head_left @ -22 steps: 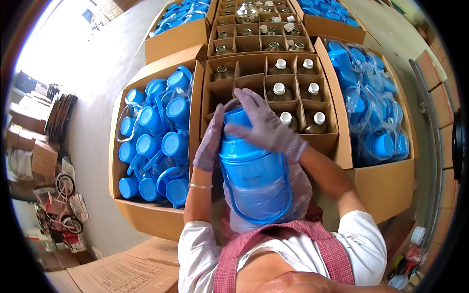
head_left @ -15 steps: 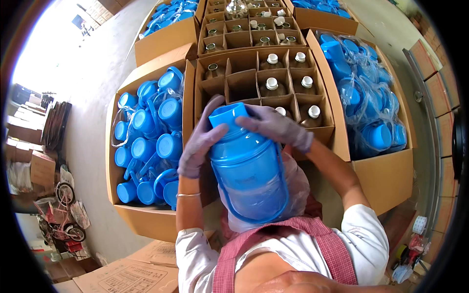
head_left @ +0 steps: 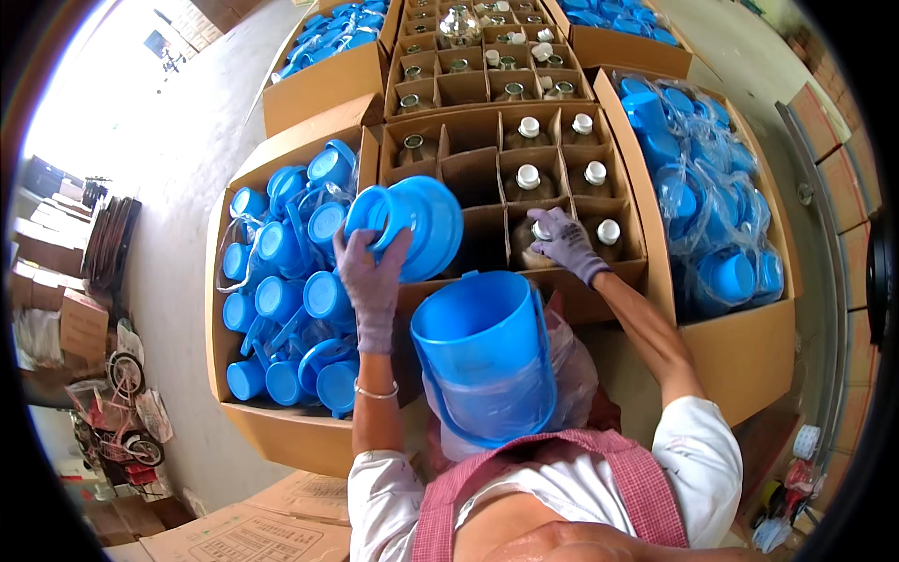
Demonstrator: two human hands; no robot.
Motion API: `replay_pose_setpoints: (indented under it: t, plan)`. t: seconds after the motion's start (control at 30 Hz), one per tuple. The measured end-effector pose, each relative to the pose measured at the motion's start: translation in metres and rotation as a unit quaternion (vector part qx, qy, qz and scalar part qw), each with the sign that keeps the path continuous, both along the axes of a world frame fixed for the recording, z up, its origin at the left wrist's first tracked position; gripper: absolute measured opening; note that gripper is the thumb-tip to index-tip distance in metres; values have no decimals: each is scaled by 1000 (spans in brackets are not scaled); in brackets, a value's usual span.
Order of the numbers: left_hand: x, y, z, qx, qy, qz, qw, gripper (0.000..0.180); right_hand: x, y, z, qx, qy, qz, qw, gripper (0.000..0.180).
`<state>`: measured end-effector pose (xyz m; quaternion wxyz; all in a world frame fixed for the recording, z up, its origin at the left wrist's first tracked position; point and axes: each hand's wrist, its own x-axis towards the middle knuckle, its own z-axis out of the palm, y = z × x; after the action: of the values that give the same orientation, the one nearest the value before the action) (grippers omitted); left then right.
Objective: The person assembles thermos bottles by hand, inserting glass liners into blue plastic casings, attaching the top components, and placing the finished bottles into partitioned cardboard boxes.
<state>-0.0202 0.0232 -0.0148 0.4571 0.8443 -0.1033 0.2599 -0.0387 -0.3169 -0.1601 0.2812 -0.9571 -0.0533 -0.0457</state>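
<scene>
I take the blue jug body (head_left: 487, 361) as my landmark: it stands open-mouthed and upright against the person's chest, in a clear plastic bag (head_left: 571, 365) that bulges to its right; up and to the left of it my left hand (head_left: 372, 281), in a pale glove, pinches the rim of a blue lid (head_left: 412, 225), fingers curled over its edge, the lid tilted on its side and held clear of the jug; up and to the right of the jug my right hand (head_left: 562, 242) reaches into the divided carton (head_left: 449, 173), fingertips pressed on a white-capped glass bottle (head_left: 536, 234), though I cannot tell whether they close around it; left of the jug an open box (head_left: 281, 436) holds loose blue lids (head_left: 281, 281); right of it another box (head_left: 749, 351) holds bagged blue parts (head_left: 721, 253).
</scene>
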Motion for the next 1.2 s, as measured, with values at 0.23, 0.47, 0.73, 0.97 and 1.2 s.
replay_pose_setpoints:
  t: [0.23,0.47,0.73,0.97,1.2]
  plan:
    - [8,32,-26,-103,39,51,993,30,15,5,242,32,-400,44,915,48]
    - [20,9,-4,-157,8,-2,988,28,68,26,248,-45,-398,78,913,52]
    - [67,-38,39,-521,42,-161,837,49,98,68,217,30,-370,70,926,100]
    - [96,-67,45,-553,86,-209,802,77,99,76,214,159,-260,118,945,102]
    - [96,-74,47,-539,82,-218,809,76,95,72,218,107,-314,63,941,104]
